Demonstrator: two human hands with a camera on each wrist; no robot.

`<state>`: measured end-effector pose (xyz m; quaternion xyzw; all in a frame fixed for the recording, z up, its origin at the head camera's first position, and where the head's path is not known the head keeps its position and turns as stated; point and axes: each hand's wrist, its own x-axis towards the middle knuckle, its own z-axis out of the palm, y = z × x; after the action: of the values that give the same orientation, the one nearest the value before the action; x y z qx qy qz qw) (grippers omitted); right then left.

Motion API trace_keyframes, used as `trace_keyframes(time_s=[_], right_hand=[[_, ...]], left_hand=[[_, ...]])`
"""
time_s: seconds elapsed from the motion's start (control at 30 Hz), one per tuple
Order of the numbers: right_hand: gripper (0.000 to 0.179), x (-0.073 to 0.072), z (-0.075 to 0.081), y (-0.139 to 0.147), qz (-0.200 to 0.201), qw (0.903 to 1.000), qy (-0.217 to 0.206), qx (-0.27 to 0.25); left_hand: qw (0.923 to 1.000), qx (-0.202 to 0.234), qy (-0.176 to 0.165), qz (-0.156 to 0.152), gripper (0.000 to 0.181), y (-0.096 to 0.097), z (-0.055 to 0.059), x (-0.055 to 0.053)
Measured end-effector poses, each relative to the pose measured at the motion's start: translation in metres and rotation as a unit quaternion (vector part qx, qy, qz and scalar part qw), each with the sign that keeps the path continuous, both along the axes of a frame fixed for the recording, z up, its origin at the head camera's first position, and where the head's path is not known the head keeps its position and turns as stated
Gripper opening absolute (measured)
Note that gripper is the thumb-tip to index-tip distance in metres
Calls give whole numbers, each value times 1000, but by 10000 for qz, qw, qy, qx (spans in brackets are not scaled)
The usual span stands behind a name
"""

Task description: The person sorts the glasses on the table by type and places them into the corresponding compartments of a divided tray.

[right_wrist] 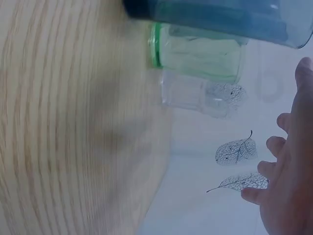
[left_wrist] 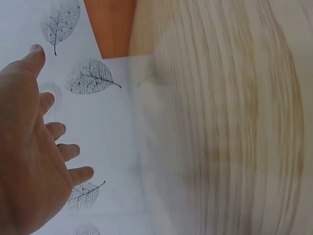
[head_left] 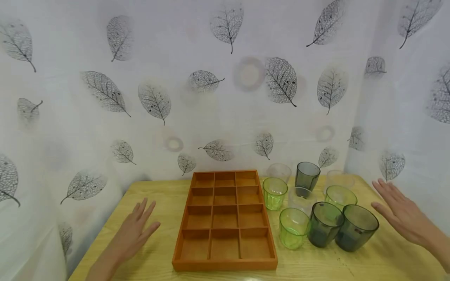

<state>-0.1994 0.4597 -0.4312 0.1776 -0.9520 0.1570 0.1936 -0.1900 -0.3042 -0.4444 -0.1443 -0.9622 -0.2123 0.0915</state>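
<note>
My left hand (head_left: 131, 234) hovers over the table left of a brown wooden compartment box (head_left: 225, 266), fingers spread and holding nothing. On the far right, my right hand (head_left: 404, 212) is also spread and bare, beside the cups. Nearest to it is a dark grey cup (head_left: 356, 228), with another dark cup (head_left: 325, 224) to its left. Green cups stand among them: one at the front (head_left: 294, 228), one by the box's right side (head_left: 275, 194) and one behind the dark pair (head_left: 341, 196). Further back are a grey cup (head_left: 307, 175) and several clear cups (head_left: 302, 200).
The box has rows of square compartments with nothing in them. A white curtain (head_left: 225, 117) printed with grey leaves hangs behind the table (head_left: 161, 199) and along both sides. The cups sit close together between the box and the table's right edge.
</note>
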Motion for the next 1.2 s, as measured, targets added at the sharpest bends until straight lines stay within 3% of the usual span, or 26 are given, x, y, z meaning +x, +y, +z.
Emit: trace_keyframes(time_s=[0.1,0.3,0.43,0.57,0.7,0.87,1.0,1.2], right_hand=[[65,4,2,-5,250,9983,-106,-521],[59,16,4,-16,229,9916,-515,-1165],[55,25,5,-21,25,9909,-664,-1174],[52,29,5,-27,64,9922,-534,-1123],[51,32,6,-33,307,9904,-478,-1257],[49,36,5,-41,318,9893,-608,-1285],[50,38,4,-45,274,9884,-773,-1275],[52,37,2,-51,262,9829,-1168,-1401]], left_hand=[[9976,606,-294,-129,69,7,0,1],[9850,1553,-644,-386,67,25,1,0],[9745,2028,-796,-533,67,36,0,-1],[9605,2498,-1036,-651,65,45,-3,-3],[9527,2725,-1091,-786,64,52,-7,-6],[9477,2795,-1211,-951,65,58,-11,-10],[9461,2733,-1438,-973,66,59,-15,-16],[9341,2888,-1826,-1040,70,59,-17,-23]])
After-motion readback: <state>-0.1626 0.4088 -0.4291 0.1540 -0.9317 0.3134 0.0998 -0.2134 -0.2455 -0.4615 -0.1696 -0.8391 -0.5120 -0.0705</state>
